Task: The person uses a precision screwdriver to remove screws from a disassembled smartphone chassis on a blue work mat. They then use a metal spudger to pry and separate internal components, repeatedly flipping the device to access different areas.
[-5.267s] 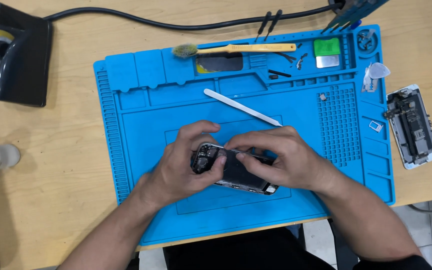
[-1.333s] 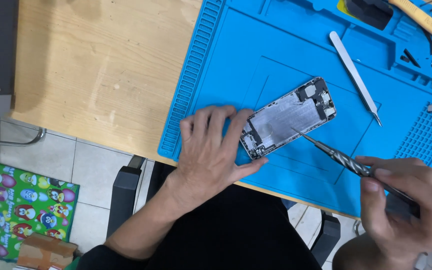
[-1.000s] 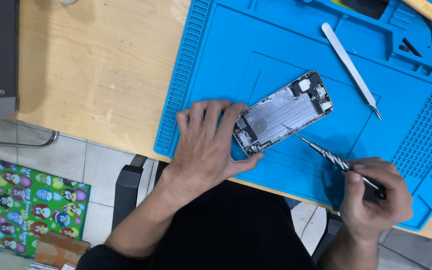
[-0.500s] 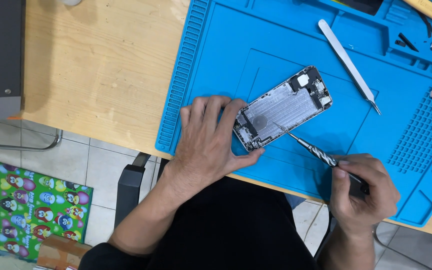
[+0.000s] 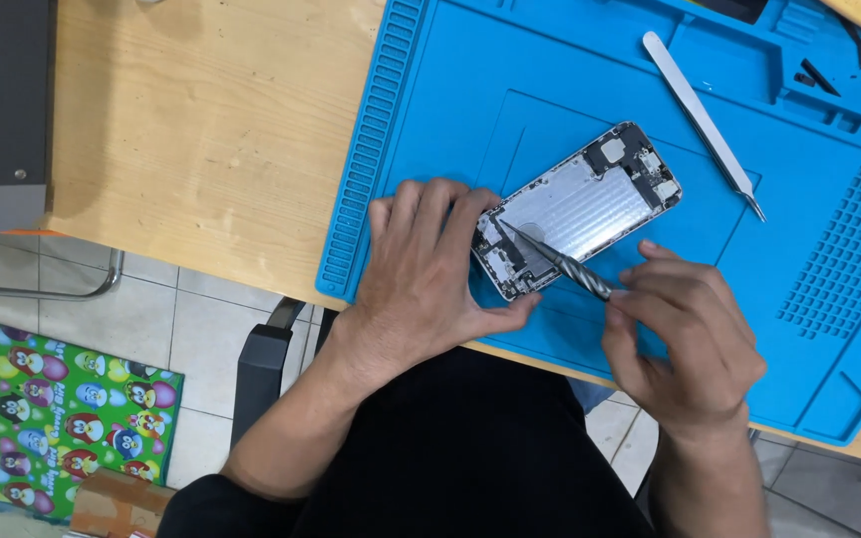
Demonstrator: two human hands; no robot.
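Note:
An opened phone [image 5: 580, 204] lies diagonally on the blue work mat [image 5: 550, 80], its metal inner plate and small parts facing up. My left hand [image 5: 429, 274] lies flat on the mat with its fingers pressed against the phone's lower left end. My right hand [image 5: 685, 339] grips a thin metal screwdriver [image 5: 562, 263]. The screwdriver's tip rests on the lower part of the phone, close to my left fingertips.
White tweezers [image 5: 702, 118] lie on the mat above and right of the phone. Small dark parts [image 5: 817, 78] sit in the mat's top trays. The wooden table [image 5: 201, 139] extends left, with a dark grey box [image 5: 0, 110] at its left edge. Tiled floor and a colourful patterned sheet [image 5: 52, 408] lie below.
My right hand has moved up and left, bringing the screwdriver tip from beside the phone onto its lower end. My left hand has stayed on the phone.

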